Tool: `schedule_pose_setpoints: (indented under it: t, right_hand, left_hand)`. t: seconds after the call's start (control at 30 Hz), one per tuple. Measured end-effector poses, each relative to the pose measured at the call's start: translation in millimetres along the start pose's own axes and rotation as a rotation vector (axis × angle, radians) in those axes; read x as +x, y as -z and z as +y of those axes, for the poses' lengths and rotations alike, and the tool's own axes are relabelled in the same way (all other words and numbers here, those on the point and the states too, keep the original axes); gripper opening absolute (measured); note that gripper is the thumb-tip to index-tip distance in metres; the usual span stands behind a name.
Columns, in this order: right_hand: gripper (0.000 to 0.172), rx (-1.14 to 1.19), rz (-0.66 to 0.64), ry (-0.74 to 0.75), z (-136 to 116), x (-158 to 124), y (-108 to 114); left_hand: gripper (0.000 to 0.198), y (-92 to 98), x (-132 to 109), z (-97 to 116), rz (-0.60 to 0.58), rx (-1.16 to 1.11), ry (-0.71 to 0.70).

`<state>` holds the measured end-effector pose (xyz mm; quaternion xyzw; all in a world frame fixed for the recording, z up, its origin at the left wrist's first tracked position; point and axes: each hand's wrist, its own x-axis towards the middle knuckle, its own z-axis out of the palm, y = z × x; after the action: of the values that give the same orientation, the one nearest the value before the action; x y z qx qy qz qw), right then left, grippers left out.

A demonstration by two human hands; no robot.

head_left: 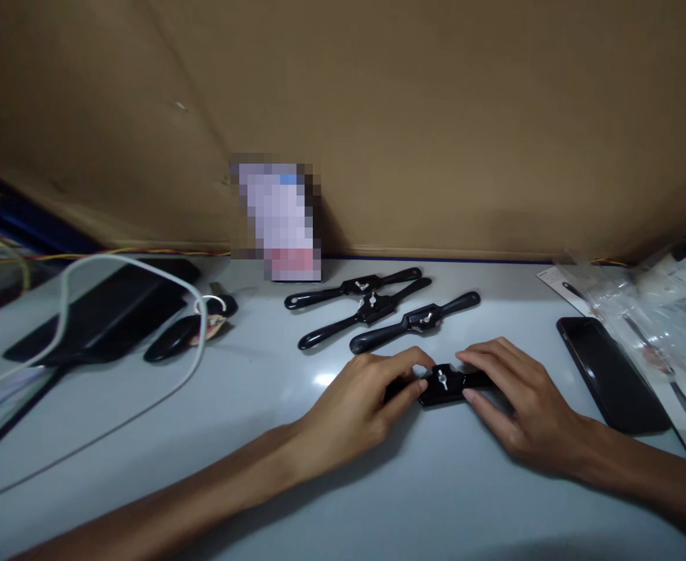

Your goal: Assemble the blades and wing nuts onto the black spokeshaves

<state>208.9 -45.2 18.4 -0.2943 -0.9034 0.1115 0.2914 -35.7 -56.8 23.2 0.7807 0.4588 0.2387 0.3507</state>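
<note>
A black spokeshave (443, 387) with a silver wing screw lies low over the table between my two hands. My left hand (371, 397) is closed round its left handle, thumb and forefinger pinching near the body. Around the right handle, my right hand (526, 409) has its thumb and fingers curved close to the body; the palm hides most of that handle. Just beyond lie three more black spokeshaves: a far one (361, 287), a middle one (369, 308) and a nearer one (421, 319), each with a silver screw at its centre.
A dark phone (614, 374) lies right of my right hand, beside clear plastic packaging (640, 312). A blurred-out upright screen (284, 222) leans on the cardboard wall (436, 117). Left are a white cable (194, 374), a black flat object (109, 312) and keys (219, 304).
</note>
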Motion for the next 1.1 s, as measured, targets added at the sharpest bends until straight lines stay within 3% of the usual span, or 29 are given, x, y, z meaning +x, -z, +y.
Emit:
schedule_pose_setpoints:
  t: [0.13, 0.33, 0.53, 0.8, 1.0, 1.1]
  right_hand:
    - [0.017, 0.018, -0.002, -0.015, 2.1, -0.6, -0.8]
    - [0.033, -0.039, -0.054, 0.021, 1.8, -0.5, -0.6]
    - [0.027, 0.099, -0.007, 0.018, 3.2, 1.0, -0.4]
    - [0.027, 0.177, 0.037, 0.009, 5.4, 1.6, -0.1]
    - [0.044, 0.146, -0.046, -0.051, 6.0, 0.8, 1.1]
    - [0.043, 0.157, -0.081, -0.034, 6.7, 1.0, 1.5]
  left_hand:
    - [0.024, 1.3, 1.0, -0.1, -0.002, -0.067, 0.043]
    - [0.025, 3.6, 3.5, -3.0, -0.025, -0.295, 0.129]
    - [0.018, 4.2, 5.1, -3.2, -0.043, -0.429, 0.162]
    - [0.016, 4.3, 4.6, -1.6, -0.043, -0.461, 0.167]
    - [0.02, 2.1, 3.0, -2.1, -0.034, -0.429, 0.164]
    - [0.02, 1.7, 3.4, -2.6, -0.026, -0.414, 0.159]
